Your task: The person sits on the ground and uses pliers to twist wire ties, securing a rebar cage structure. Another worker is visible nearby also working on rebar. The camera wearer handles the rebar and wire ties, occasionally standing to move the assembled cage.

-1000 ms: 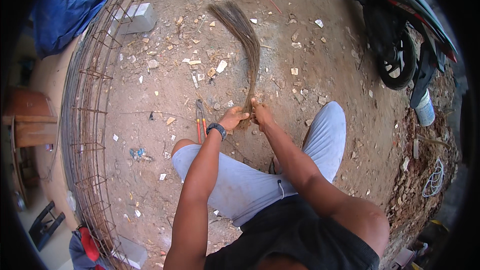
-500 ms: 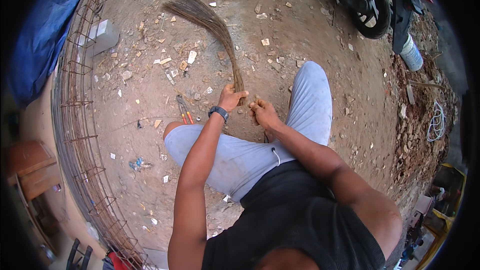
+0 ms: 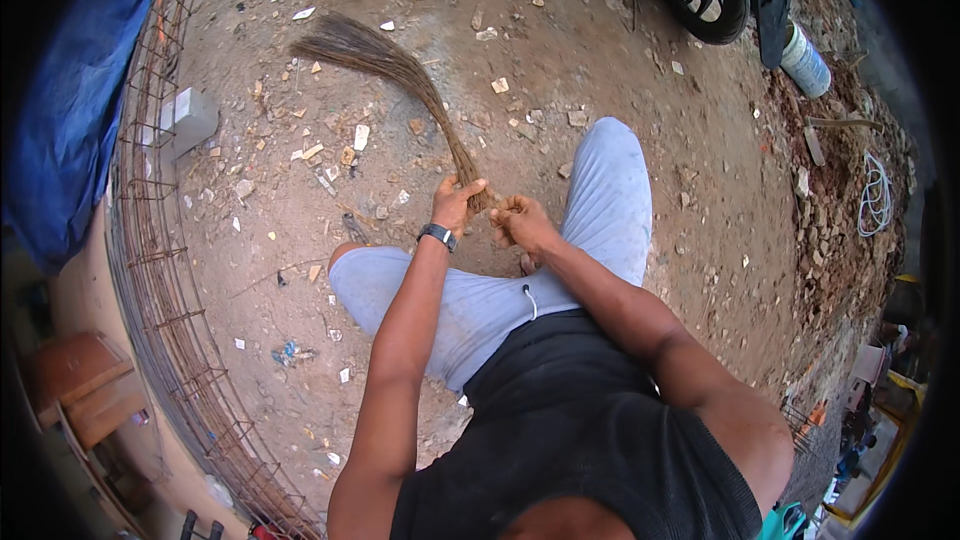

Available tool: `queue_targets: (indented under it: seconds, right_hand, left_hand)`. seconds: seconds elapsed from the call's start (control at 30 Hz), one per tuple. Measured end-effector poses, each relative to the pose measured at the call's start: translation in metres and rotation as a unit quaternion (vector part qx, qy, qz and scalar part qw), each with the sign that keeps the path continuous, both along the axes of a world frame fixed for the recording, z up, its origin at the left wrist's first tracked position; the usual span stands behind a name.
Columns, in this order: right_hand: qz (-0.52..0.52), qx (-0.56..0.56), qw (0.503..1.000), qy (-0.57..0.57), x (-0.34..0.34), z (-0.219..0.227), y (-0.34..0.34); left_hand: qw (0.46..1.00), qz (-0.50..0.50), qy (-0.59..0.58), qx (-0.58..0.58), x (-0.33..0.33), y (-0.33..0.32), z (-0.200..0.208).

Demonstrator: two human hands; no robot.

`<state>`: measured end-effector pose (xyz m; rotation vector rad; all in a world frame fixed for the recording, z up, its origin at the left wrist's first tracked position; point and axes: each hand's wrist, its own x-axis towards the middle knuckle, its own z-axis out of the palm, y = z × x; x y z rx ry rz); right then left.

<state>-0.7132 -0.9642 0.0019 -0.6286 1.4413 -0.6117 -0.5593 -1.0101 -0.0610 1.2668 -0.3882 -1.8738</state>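
A broom (image 3: 438, 110) of thin brown bristles curves over the dirt, its spread tips far and to the left. My left hand (image 3: 455, 205), with a dark watch at the wrist, is wrapped round the narrow bound end, the thumb lying across it. Close beside that end, my right hand (image 3: 526, 224) is closed, thumb and fingertips pinched together. Whatever is in this pinch is too small to make out. Partly hidden behind my bent left knee, a pair of pliers (image 3: 356, 227) lies on the ground.
Along the left runs a long rebar cage (image 3: 160, 255), with a grey block (image 3: 190, 118) against it and a blue tarp (image 3: 80, 90) beyond. Tile and stone bits litter the dirt. A motorcycle wheel (image 3: 715, 0), a white bucket (image 3: 806, 62) and coiled cord (image 3: 875, 195) are at right.
My right hand has come closer to the broom's bound end and my left hand. The whole view has shifted slightly, and my knee now covers the pliers' handles.
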Motion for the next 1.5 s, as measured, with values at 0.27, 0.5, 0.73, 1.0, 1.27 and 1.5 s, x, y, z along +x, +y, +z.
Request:
queue_targets:
  seconds: [0.27,0.5,0.73,1.0,1.27,1.5]
  right_hand:
    - [-0.008,0.053,0.996,-0.068,-0.027,-0.001,-0.011]
    - [-0.007,0.141,0.982,-0.129,-0.026,-0.014,-0.020]
    - [0.031,0.063,0.997,-0.010,-0.023,-0.016,-0.015]
    - [0.109,0.015,0.990,0.088,-0.018,-0.012,-0.025]
    - [0.206,-0.121,0.951,0.197,-0.022,-0.036,-0.030]
    - [0.149,-0.050,0.978,0.136,-0.024,-0.033,-0.032]
  left_hand:
    - [1.000,-0.026,0.006,-0.014,0.003,0.002,0.001]
    - [0.999,-0.017,-0.012,-0.043,-0.004,0.002,-0.013]
    - [0.999,-0.027,-0.015,-0.043,-0.004,0.002,-0.023]
    - [0.998,-0.043,0.023,-0.028,-0.006,-0.002,-0.023]
    - [0.997,-0.061,-0.016,-0.035,-0.008,-0.003,-0.022]
    - [0.995,-0.070,-0.028,-0.065,0.000,0.000,-0.027]
